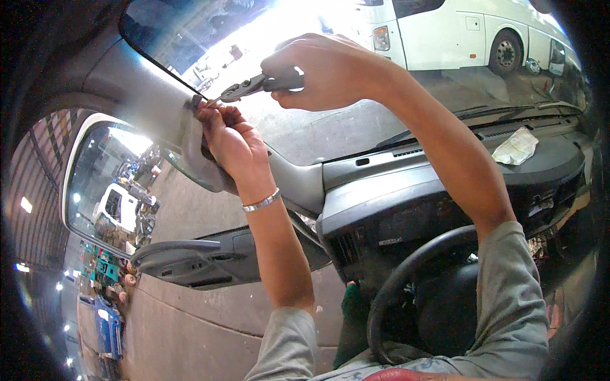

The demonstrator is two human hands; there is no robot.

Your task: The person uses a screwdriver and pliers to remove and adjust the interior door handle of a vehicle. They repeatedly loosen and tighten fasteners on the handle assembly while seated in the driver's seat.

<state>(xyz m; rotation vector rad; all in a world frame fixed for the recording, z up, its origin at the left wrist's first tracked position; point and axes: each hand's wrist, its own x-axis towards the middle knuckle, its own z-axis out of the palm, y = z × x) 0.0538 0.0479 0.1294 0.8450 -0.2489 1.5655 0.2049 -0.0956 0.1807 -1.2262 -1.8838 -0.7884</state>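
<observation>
My right hand is closed round the dark handles of a pair of long-nose pliers. Their tips point left and meet my left hand's fingertips. My left hand, with a metal-band watch or bracelet on its wrist, is raised to the windscreen pillar. Its fingers are pinched together at the upper end of a grey grab handle. What lies between these fingers is too small and too covered to make out. A small dark piece shows just beyond the fingertips.
A steering wheel stands low in front of me, below the dashboard. A crumpled pale wrapper lies on the dash top. The door hangs open at left, near a side mirror. Beyond the windscreen stands a white bus.
</observation>
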